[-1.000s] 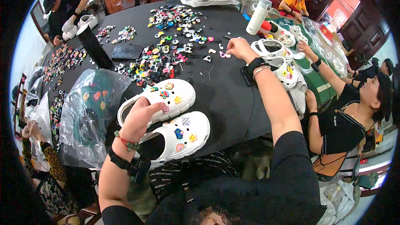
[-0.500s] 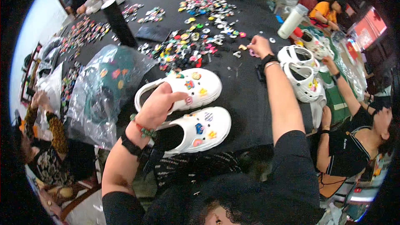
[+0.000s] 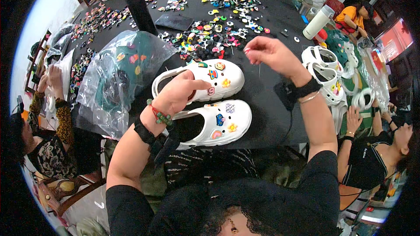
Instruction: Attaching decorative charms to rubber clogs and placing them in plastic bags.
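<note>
Two white clogs lie side by side on the black table, toes to the right, with colourful shoe charms on their uppers. My left hand (image 3: 177, 88) is closed around the farther clog (image 3: 235, 78) at its heel opening, the thumb lying by a pink charm (image 3: 211, 91). The nearer clog (image 3: 243, 116) sits untouched just below, carrying a blue charm, a yellow flower and others. Raised over the table right of the clogs, my right hand (image 3: 275, 57) pinches a small pinkish-red shoe charm (image 3: 247, 51); its exact shape is too small to make out.
Loose charms (image 3: 210, 37) spread in piles beyond the clogs. A clear plastic bag (image 3: 118, 74) with a green clog lies left, near a black bottle (image 3: 139, 8). More white clogs (image 3: 326, 78) and a white bottle (image 3: 318, 22) stand right. Co-workers sit on both sides.
My right hand has drawn back from the loose charms toward the clogs, lifting a small charm. My left hand keeps its hold on the farther clog.
</note>
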The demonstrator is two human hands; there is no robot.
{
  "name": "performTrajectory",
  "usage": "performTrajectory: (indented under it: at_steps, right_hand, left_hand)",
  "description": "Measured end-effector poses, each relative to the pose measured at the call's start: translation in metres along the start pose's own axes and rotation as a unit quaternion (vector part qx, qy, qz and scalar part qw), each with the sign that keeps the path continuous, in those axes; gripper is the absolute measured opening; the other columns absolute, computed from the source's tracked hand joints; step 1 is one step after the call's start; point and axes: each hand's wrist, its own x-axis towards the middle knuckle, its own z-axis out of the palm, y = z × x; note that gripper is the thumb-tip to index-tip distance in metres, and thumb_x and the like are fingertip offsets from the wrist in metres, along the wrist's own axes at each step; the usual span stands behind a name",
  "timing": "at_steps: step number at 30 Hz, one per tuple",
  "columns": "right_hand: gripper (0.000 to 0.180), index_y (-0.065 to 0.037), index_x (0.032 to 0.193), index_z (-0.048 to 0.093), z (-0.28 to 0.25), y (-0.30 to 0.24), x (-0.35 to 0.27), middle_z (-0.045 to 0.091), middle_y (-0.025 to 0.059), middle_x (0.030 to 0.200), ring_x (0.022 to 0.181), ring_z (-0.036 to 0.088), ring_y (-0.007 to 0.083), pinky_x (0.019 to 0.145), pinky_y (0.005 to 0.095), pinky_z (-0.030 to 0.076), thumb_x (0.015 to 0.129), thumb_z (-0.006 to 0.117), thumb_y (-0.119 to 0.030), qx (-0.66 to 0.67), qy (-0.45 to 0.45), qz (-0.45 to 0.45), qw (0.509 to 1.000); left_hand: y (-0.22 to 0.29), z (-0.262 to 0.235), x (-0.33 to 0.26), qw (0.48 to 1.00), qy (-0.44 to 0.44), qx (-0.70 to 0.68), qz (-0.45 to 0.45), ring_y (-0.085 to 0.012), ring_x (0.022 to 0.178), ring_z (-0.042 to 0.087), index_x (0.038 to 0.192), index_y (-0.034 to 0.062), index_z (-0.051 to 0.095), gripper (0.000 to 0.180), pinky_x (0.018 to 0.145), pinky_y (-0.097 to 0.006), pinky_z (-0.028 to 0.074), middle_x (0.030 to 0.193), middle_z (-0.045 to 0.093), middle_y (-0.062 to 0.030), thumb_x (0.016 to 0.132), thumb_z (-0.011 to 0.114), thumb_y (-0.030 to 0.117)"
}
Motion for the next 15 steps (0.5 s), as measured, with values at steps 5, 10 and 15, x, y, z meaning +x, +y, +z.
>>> performTrajectory:
  at_steps: [5,10,15]
  right_hand:
    - [0.016,0.002,0.100,0.066,0.070,-0.018,-0.006,0.069,0.0063,0.083,0.075,0.063,0.0099,0.069,0.0274,0.052,0.091,0.069,-0.011,-0.039,-0.012,-0.041,0.998]
    - [0.020,0.003,0.098,0.067,0.087,-0.016,-0.008,0.071,0.0150,0.086,0.073,0.067,0.0194,0.070,0.0323,0.054,0.087,0.071,-0.013,-0.166,0.054,-0.074,0.982]
    - [0.016,0.001,0.096,0.069,0.074,-0.011,-0.005,0.072,0.0137,0.084,0.076,0.068,0.0189,0.072,0.0334,0.054,0.084,0.071,-0.010,-0.172,0.088,-0.065,0.979]
  left_hand:
    - [-0.003,-0.001,0.001,0.997,-0.023,0.041,0.053,-0.0056,0.050,0.045,0.079,0.0004,0.069,0.020,0.045,-0.026,0.030,0.062,0.057,0.0009,0.080,0.075,0.019]
    - [-0.010,-0.003,0.005,0.997,-0.018,0.017,0.070,-0.0055,0.050,0.047,0.081,-0.0030,0.071,0.021,0.045,-0.026,0.031,0.062,0.058,0.0002,0.080,0.074,0.018]
    - [-0.006,-0.004,-0.002,0.999,-0.025,0.002,0.035,-0.0066,0.047,0.046,0.079,-0.0031,0.068,0.019,0.043,-0.027,0.032,0.064,0.059,-0.0005,0.078,0.077,0.013]
